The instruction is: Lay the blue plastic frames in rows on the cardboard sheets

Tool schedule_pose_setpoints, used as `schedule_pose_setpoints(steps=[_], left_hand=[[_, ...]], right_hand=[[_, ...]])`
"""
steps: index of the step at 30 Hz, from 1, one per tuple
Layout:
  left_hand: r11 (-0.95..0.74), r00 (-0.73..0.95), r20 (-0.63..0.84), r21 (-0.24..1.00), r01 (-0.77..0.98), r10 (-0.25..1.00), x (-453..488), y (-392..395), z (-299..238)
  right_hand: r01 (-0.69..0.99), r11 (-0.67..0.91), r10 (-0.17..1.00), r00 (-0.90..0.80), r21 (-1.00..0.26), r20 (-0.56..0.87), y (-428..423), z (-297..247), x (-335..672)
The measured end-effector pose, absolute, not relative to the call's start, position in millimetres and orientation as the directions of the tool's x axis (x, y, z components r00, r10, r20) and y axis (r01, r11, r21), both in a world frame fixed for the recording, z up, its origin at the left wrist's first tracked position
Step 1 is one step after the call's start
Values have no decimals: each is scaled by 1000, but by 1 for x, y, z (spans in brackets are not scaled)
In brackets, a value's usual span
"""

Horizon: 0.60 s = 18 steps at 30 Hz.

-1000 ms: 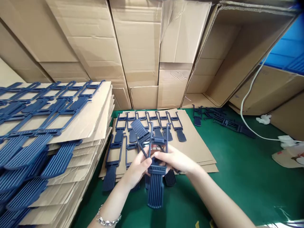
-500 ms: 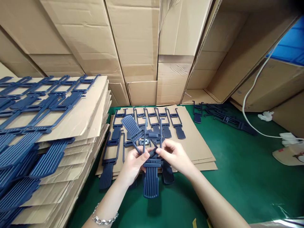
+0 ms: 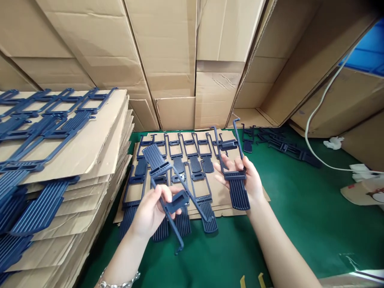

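Note:
In my left hand (image 3: pixel 153 210) is a dark blue plastic frame piece (image 3: pixel 157 160), its ribbed paddle up and its two hooked arms pointing down to the right. The fingers close on one long arm near the crossbar. My right hand (image 3: pixel 250 180) grips a second such frame piece (image 3: pixel 239 195), ribbed paddle down and hooked arms up. The two pieces are apart. Below them, rows of the same blue pieces (image 3: pixel 200 188) lie on a flat cardboard sheet (image 3: pixel 237 210).
On the left rises a tall stack of cardboard sheets (image 3: pixel 99 160) topped with more blue pieces (image 3: pixel 45 132). A loose pile of blue parts (image 3: pixel 288 148) lies at the back right of the green table (image 3: pixel 300 224). A white cable (image 3: pixel 315 158) hangs on the right. Cardboard boxes (image 3: pixel 177 52) wall the back.
My hands, together on overlapping pieces before, have moved apart. The right hand has carried one piece up and right; the left has turned its piece and shifted left.

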State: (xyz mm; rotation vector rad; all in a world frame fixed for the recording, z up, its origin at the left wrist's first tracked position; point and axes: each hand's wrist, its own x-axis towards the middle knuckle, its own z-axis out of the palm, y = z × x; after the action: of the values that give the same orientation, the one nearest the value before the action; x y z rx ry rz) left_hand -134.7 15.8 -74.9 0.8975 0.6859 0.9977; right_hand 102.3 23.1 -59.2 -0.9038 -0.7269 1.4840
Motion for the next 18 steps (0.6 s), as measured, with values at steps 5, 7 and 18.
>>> schedule_pose_setpoints(steps=[5, 7, 18], left_hand=[[175, 345, -45, 918, -357, 938, -142, 17, -72], [185, 361, -46, 914, -361, 932, -143, 17, -71], [277, 524, 110, 747, -604, 845, -150, 21, -69]], right_hand=[[-419, -272, 953, 6, -866, -303, 32, -68, 107], [-359, -340, 937, -55, -869, -344, 34, -73, 105], [-197, -456, 867, -318, -868, -384, 34, -94, 98]])
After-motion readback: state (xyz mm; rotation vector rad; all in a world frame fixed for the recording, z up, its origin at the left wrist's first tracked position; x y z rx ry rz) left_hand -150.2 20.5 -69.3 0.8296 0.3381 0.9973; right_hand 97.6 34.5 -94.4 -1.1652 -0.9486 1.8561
